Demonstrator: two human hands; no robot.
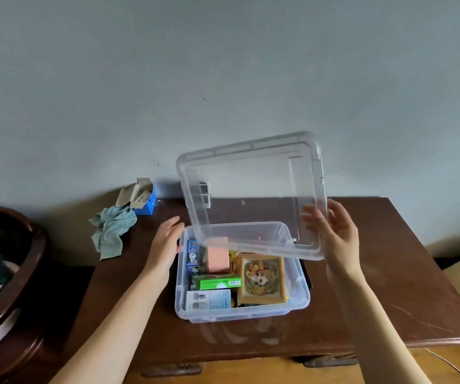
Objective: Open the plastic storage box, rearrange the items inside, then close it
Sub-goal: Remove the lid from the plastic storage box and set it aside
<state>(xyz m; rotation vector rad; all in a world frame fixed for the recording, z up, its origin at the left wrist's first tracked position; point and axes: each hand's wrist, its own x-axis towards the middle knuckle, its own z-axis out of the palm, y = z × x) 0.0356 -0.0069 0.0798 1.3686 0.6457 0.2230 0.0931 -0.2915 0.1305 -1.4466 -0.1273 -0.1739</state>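
Lid off, so step one is basically done: the clear lid [253, 195] is tilted up over the far half of the storage box [241, 314], its near edge low over the box's far rim, far edge raised toward the wall. Right hand [334, 234] has its grip closed on the lid's right edge at about 3 o'clock of the box, thumb on the near face, fingers behind the plastic. Left hand [166, 242] grip is wide, fingers straight, resting against the box's left wall at about 9 o'clock, holding nothing, likely just steadying it. Box sits mid-surface [389, 273]. Inside: framed picture [263, 278] on the right, green carton [217, 282] and white carton [209, 300] on the near left, pink block [218, 257] and small blue boxes [192, 256] on the far left. Can't tell if any of it has been rearranged or if this is the starting layout. Left to do, as I read it: park the lid somewhere, shuffle the contents, lid back on and seated. Off-task clutter at 10 o'clock: crumpled cloth [112, 231] and open blue carton [143, 198]
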